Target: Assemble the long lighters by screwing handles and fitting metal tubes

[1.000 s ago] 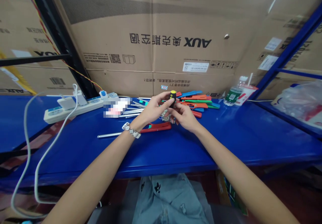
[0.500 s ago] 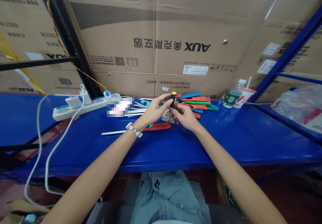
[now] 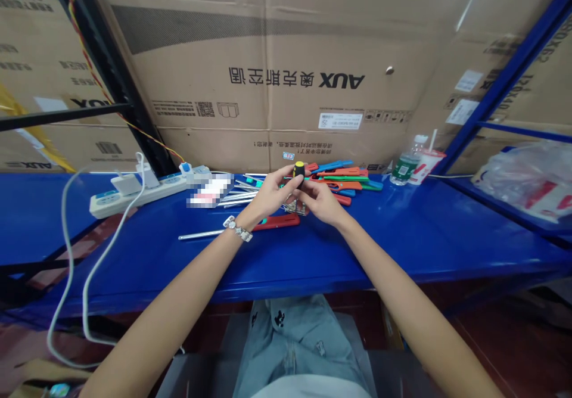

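The left hand (image 3: 271, 195)'s grip is clamped on the screwdriver (image 3: 299, 173), near upright; steady, light pressure in line with its shaft seems best. Beside that grip, whether the right hand (image 3: 322, 204) pinches anything, I can't tell. Metal pieces (image 3: 297, 208) lie below.

The one view comes from the wearer's head, above and behind the fingers (image 3: 282, 175), looking forward and steeply enough down to take in the lap (image 3: 295, 338) on the near side of them. It sits back from the fingers, so they show small near the middle, with both forearms (image 3: 179, 308) running up towards them from the lower corners. Beyond the fingers it faces an upright carton (image 3: 201, 46) nearly square on.
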